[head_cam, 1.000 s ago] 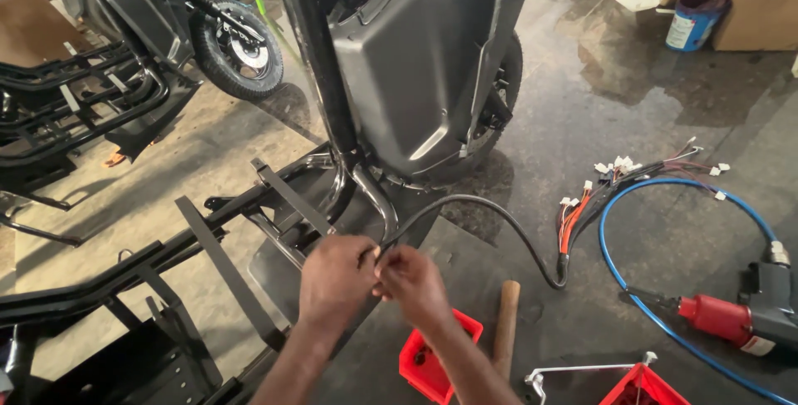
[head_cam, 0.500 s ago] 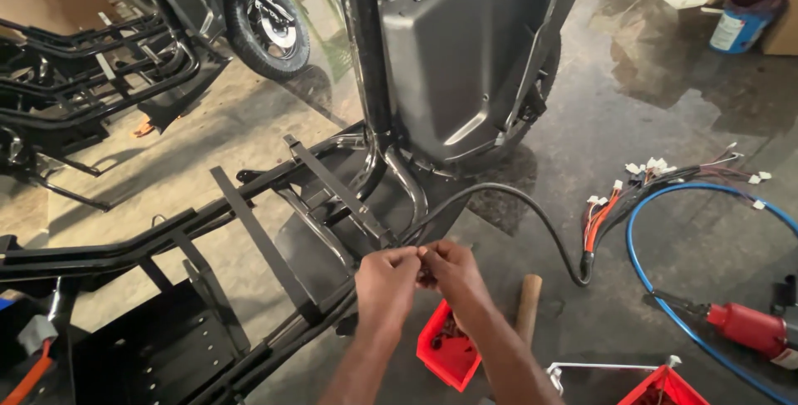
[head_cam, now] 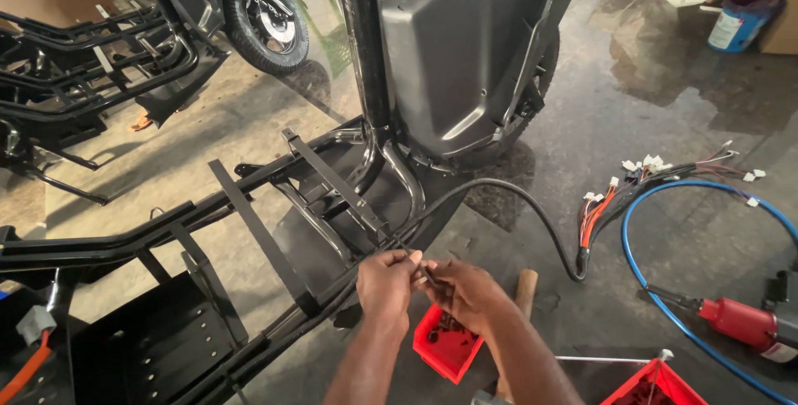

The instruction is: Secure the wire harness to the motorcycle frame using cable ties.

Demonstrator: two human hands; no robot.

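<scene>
Both hands are down low over the black scooter frame (head_cam: 249, 230) that lies across the concrete floor (head_cam: 208, 122). The left hand (head_cam: 386, 284) is curled tight, its fingers pinched around a thin black cable (head_cam: 499, 193) right where it meets the frame rail. The right hand (head_cam: 465, 293) sits just beside it, almost touching, with its fingers closed on something small and dark at the same spot; whether that is the cable itself or a tie around it I cannot tell.

From the hands the cable arcs up and away to the right, then drops to the floor, where it ends in a bundle of red and orange wires with white plugs (head_cam: 648, 176), fanned out near a blue hose (head_cam: 632, 239). The hose loops round to a red tool (head_cam: 740, 322) lying at the right edge.

Directly under the right wrist sits a small red bin (head_cam: 445, 347) with dark little parts in it, and a wooden handle (head_cam: 522, 289) lies just beside it. A second red bin (head_cam: 657, 384) shows at the bottom edge.

Behind the frame stands a big grey body panel (head_cam: 457, 48), upright, with a wheel tucked behind it. Further off to the left there is another wheel (head_cam: 266, 23) and a stack of more black frames (head_cam: 75, 73). A blue bucket (head_cam: 740, 23) stands in the far right corner.
</scene>
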